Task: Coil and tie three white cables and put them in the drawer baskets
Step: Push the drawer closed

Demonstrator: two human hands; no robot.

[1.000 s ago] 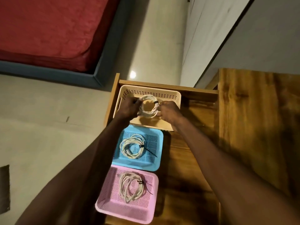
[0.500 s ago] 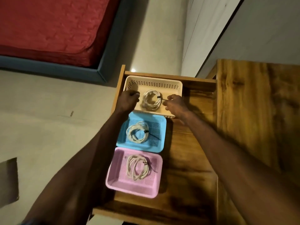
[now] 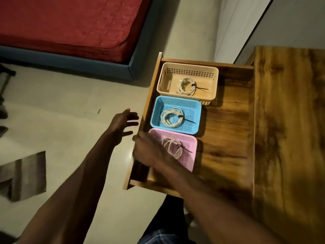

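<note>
beside the open drawer (image 3: pixel 228 138) the left hand (image 3: pixel 123 123) spreads its fingers wide, empty; right hand (image 3: pixel 147 150) is blurred over the pink basket (image 3: pixel 190 152), grip unclear. coiled cables lie in beige (image 3: pixel 189 68), blue (image 3: pixel 175 101) and pink baskets.

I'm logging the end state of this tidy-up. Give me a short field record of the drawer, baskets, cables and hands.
drawer: open
beige basket: one tied white coil
blue basket: one tied white coil
pink basket: one tied white coil, partly hidden by right hand
left hand: open, empty, over floor beside drawer
right hand: blurred, at drawer's front edge; grip unclear
</note>
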